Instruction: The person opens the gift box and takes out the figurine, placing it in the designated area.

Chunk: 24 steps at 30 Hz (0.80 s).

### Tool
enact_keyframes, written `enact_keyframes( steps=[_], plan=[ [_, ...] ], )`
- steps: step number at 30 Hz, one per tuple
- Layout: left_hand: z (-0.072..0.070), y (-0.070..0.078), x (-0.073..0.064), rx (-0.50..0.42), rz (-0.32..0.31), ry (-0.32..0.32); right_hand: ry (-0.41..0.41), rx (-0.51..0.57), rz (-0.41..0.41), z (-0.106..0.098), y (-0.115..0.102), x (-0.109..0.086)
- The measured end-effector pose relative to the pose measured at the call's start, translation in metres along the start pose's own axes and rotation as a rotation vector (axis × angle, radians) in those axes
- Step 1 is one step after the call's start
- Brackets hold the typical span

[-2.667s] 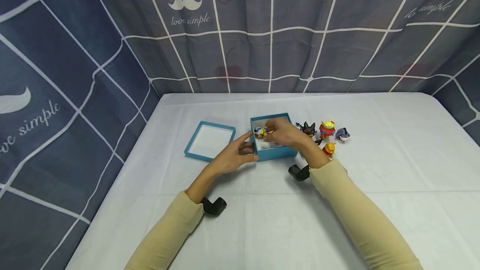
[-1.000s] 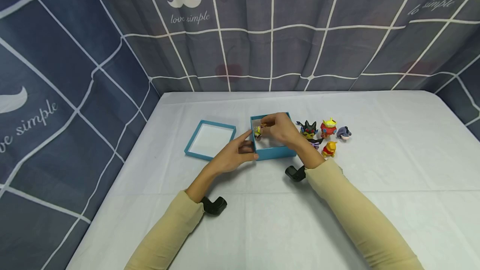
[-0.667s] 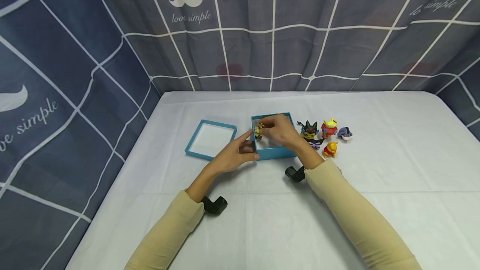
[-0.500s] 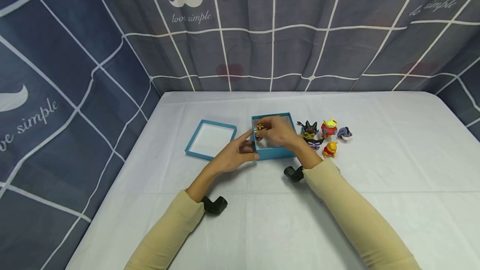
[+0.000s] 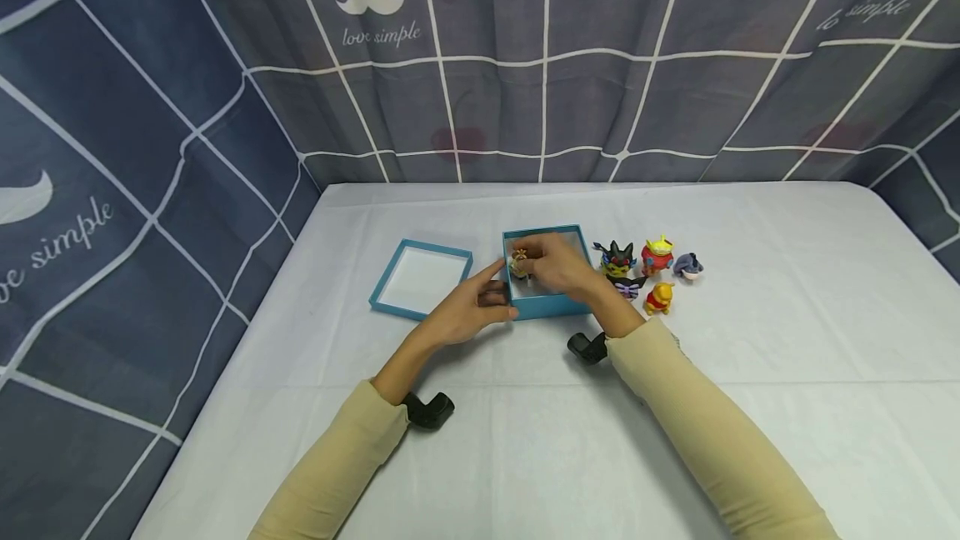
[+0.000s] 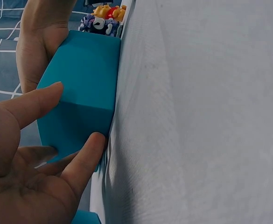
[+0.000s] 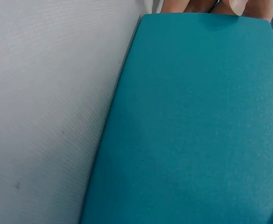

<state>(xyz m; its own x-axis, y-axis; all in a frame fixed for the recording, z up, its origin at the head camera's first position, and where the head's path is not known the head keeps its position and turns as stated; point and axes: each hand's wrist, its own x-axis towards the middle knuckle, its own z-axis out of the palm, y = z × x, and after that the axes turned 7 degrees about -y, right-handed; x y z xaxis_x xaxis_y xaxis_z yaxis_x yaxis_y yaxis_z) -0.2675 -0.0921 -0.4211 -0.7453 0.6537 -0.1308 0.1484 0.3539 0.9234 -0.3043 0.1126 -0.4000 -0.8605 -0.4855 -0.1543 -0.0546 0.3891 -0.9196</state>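
Note:
In the head view a blue box (image 5: pixel 551 306) stands uncovered on the white table. My right hand (image 5: pixel 558 263) reaches over its rim, and its fingers pinch a small yellowish toy figure (image 5: pixel 518 263) at the left end inside. Its details are too small to tell and partly covered by the fingers. My left hand (image 5: pixel 468 311) rests against the near left corner of the box, the index finger up by the rim. In the left wrist view the thumb (image 6: pixel 50 95) touches the front wall and other fingers lie on the short side wall. The right wrist view shows mostly the box wall (image 7: pixel 187 116).
The blue box lid (image 5: pixel 420 282) lies left of the box, white inside up. Right of the box stand several toy figures: a black-eared one (image 5: pixel 617 258), a red-and-yellow one (image 5: pixel 657 255), a grey-blue donkey (image 5: pixel 687 266), and a yellow bear in red (image 5: pixel 659 297).
My right hand has shifted slightly left and down inside the box, and the toy figure at its fingers has turned. The left hand, lid and figures outside stay put.

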Motion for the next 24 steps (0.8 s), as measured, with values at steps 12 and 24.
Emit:
enact_keyframes(
  steps=[12,24],
  plan=[
    [-0.0007,-0.0012,-0.0001,-0.005,0.016,-0.012,-0.002,0.013,0.017,-0.0005,-0.0013,-0.0002],
    [-0.0003,-0.0006,-0.0002,-0.002,0.002,-0.009,0.007,0.053,0.026,-0.0011,0.0003,-0.0008]
  ],
)
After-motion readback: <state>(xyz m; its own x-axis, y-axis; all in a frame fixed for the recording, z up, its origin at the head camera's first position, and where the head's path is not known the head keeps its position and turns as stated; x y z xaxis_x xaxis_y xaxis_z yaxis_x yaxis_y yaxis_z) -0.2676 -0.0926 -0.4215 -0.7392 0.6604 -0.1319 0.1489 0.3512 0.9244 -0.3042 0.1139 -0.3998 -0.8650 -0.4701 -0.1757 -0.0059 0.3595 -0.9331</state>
